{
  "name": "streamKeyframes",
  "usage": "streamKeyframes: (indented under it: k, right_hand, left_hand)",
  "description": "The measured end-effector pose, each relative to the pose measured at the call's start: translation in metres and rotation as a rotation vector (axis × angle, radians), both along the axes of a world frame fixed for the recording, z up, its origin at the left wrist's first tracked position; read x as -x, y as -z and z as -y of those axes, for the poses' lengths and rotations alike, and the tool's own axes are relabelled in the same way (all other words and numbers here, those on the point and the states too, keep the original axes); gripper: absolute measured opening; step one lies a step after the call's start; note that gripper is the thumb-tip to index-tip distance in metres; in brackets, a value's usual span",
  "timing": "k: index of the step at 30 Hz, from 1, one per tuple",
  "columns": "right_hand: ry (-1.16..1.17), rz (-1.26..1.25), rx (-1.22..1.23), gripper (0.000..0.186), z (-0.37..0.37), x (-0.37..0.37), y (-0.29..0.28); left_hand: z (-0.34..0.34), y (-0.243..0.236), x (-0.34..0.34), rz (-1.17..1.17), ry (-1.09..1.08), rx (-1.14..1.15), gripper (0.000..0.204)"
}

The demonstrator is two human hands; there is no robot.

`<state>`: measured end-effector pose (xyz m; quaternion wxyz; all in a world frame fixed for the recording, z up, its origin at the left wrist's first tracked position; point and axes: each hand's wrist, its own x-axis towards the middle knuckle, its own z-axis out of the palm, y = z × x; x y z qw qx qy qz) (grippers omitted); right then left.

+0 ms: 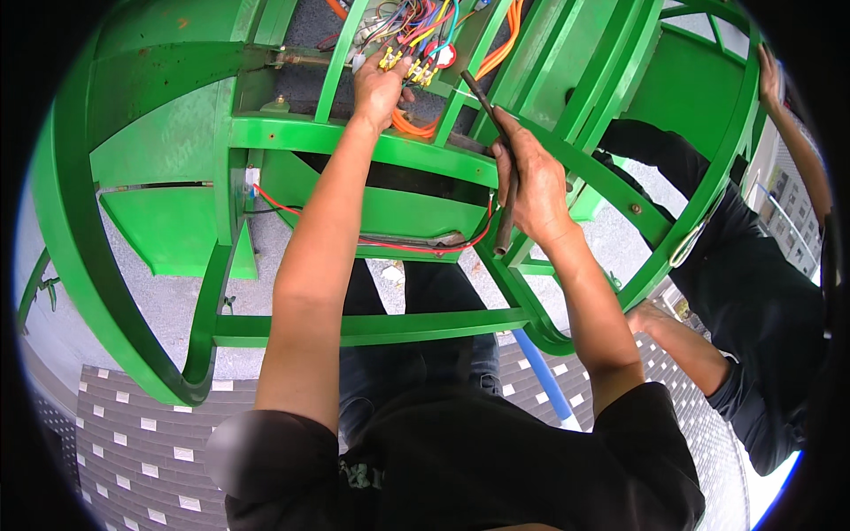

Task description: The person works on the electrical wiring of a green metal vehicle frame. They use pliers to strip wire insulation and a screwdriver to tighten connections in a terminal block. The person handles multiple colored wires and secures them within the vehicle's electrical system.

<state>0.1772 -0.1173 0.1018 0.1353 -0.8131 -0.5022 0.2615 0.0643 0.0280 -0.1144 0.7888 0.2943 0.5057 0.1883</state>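
My left hand (pixel 379 93) reaches into the green frame. Its fingers are closed at a row of yellow wire connectors (pixel 421 71), apparently gripping the one at the left end. Thin wires (pixel 429 28) in several colours fan out above the connectors, beside a round red-and-white part (pixel 440 55). My right hand (pixel 531 181) is wrapped round a long dark rod or tube (pixel 483 99), held tilted with its upper end close to the connectors. Its lower end sticks out beneath my palm. What the rod is exactly, I cannot make out.
Green metal bars (pixel 372 329) surround both forearms. Orange cables (pixel 503 40) run beside the wiring, and a red and black wire pair (pixel 390 243) hangs below. At right, another person (pixel 744 257) in black holds the frame with both hands. A blue pole (pixel 544 376) slants below.
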Motion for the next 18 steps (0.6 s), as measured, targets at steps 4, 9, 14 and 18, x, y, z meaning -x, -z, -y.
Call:
streamKeyframes:
  k: [4,9,14,18]
  right_hand:
    - [0.133,-0.171,0.023,0.067,0.062,0.048,0.011]
    - [0.265,-0.194,0.038,0.074,0.097,0.057,0.031]
    - [0.418,-0.164,0.033,0.078,0.092,0.044,0.056]
    - [0.44,-0.175,-0.01,0.081,0.067,0.027,0.087]
  left_hand:
    - [-0.002,0.013,0.002,-0.044,0.057,0.026,0.031]
    - [-0.001,0.018,0.007,-0.42,0.043,-0.603,0.025]
    - [-0.004,-0.002,0.01,-0.57,0.112,-0.733,0.018]
    - [-0.011,-0.01,0.008,-0.609,0.169,-0.73,0.015]
